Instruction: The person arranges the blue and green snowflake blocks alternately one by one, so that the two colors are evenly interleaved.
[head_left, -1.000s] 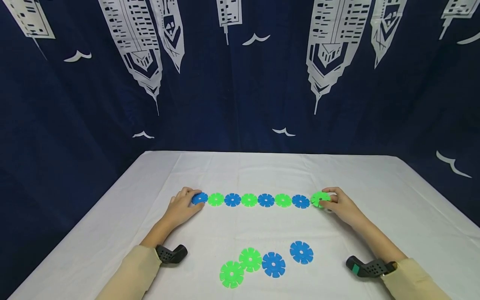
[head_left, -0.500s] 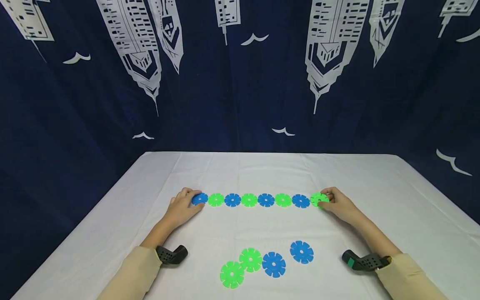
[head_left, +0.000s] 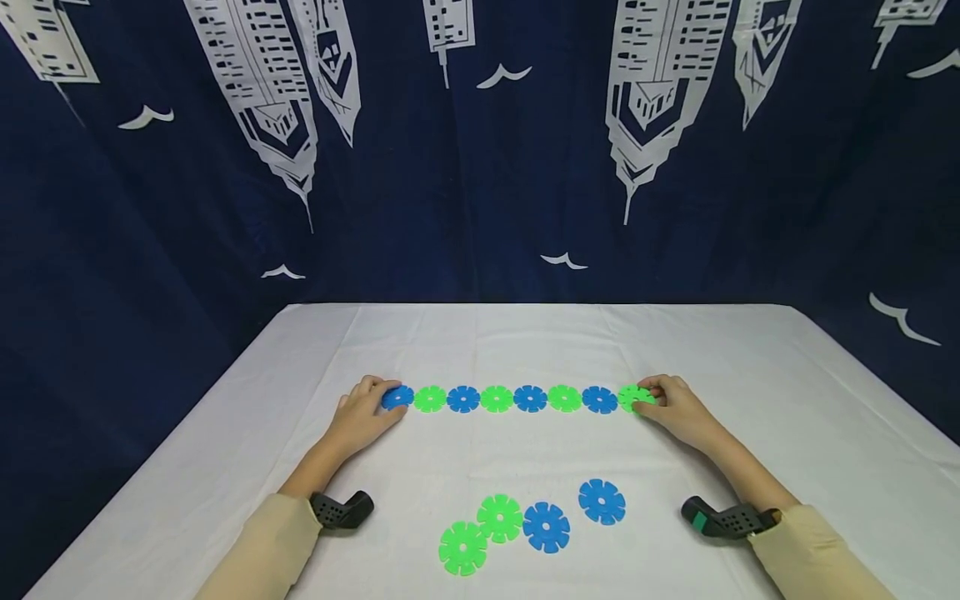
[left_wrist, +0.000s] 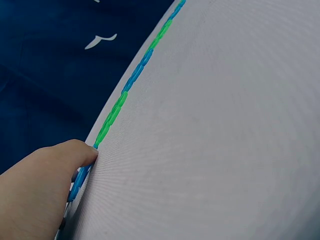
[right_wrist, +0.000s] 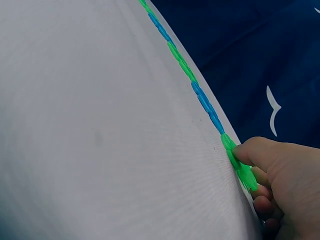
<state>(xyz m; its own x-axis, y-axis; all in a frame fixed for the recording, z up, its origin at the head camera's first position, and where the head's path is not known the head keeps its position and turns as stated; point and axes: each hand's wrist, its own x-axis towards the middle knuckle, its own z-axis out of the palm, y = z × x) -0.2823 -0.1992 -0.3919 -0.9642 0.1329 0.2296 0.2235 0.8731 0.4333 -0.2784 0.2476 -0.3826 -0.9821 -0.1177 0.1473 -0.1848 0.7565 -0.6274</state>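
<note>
Partly hidden, blue end disc gripped in left hand, green end disc pinched in right hand.

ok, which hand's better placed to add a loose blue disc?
Right hand, likely: it pinches the green end slotted disc, where blue fits the alternation, and is nearer the rightmost loose blue slotted disc. Left hand grips the opposite blue end disc.
</note>
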